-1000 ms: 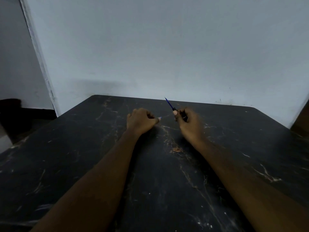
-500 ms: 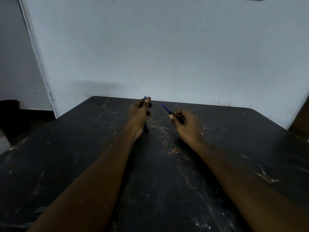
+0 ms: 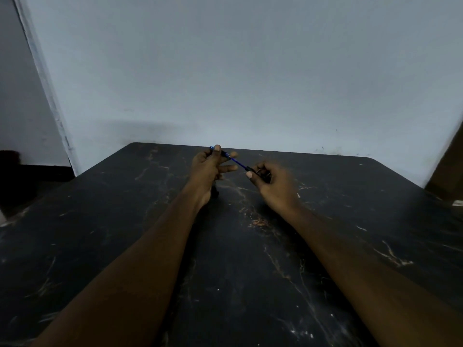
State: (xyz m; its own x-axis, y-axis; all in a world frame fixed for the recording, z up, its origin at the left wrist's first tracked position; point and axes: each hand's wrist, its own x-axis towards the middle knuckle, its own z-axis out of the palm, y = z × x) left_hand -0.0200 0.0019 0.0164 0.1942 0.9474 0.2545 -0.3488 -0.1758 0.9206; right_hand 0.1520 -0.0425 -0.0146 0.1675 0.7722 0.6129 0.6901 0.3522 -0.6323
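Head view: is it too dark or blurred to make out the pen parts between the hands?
Head view: dim, even light, no glare; the right hand is smeared by motion, the left hand sharper; the thin blue refill between them shows clearly, but the dark barrel in the left hand's grip blends into the black table; wide-angle tilts the wall edge at left.

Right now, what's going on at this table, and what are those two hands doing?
A person is handling what looks like a taken-apart pen above the dark marbled table. The left hand pinches a dark barrel with a blue end. The right hand grips the dark end of a thin blue refill, which slants up toward the barrel. It isn't clear whether the refill's far end is inside the barrel.
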